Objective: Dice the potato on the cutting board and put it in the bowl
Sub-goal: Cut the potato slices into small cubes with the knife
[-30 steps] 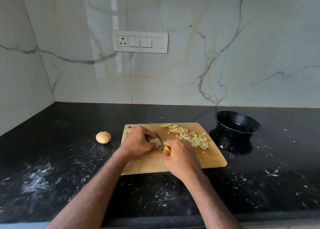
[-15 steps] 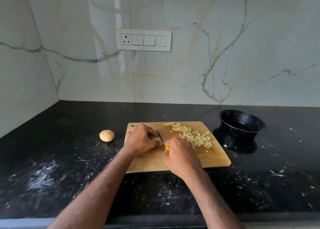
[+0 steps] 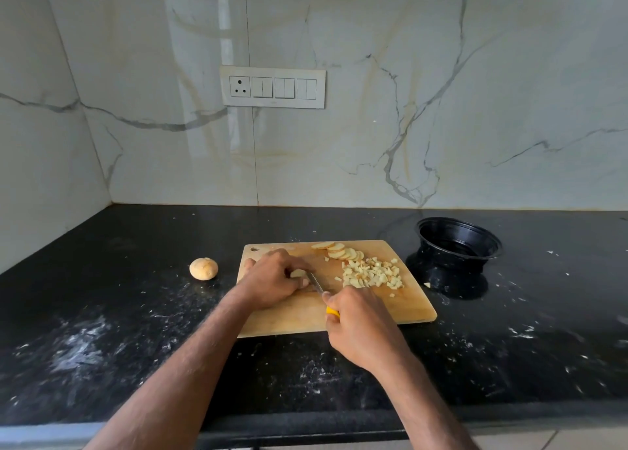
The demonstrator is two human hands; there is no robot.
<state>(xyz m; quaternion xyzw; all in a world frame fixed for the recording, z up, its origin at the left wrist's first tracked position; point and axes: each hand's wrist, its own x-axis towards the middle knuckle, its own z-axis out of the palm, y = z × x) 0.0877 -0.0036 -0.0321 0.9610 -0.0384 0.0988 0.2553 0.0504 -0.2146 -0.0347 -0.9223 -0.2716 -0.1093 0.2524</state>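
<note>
Black speckled tabletop [image 3: 102, 330]; tan wooden cutting board [image 3: 390, 308]; pale yellow potato dice [image 3: 372, 274]; black bowl [image 3: 458, 242]; yellow knife handle [image 3: 332, 311]; white grey-veined wall [image 3: 441, 109].

A black speckled surface [image 3: 136, 330] ran into a corner, dusted with pale smears and scattered white flecks, heaviest toward its near left. Behind it rose a glossy white marble wall [image 3: 475, 92] veined in grey and gold, meeting a second marble panel [image 3: 37, 143] on the left. A white switch plate [image 3: 272, 87] sat on the back wall, with one round-pin socket at its left end and three pairs of rocker switches beside it.
</note>
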